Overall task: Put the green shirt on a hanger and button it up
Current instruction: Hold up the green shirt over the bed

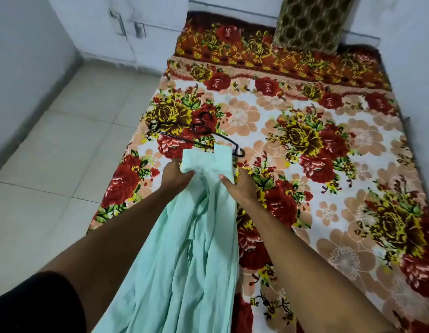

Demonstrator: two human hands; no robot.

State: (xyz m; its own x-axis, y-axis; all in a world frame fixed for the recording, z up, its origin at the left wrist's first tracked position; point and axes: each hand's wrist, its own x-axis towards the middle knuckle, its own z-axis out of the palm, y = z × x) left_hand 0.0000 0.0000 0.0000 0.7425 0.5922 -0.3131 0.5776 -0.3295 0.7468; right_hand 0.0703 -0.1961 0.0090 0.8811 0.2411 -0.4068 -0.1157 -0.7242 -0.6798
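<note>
Both hands hold the green shirt (184,248) near the bed's (304,212) left edge: left hand (176,175), right hand (239,186). A black hanger (196,131) lies just past it.

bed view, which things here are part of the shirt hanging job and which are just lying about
Part of the job:
green shirt, held by the left hand and right hand
black hanger, lying on the bed

Just lying about:
floral blanket
patterned pillow against the wall
</note>
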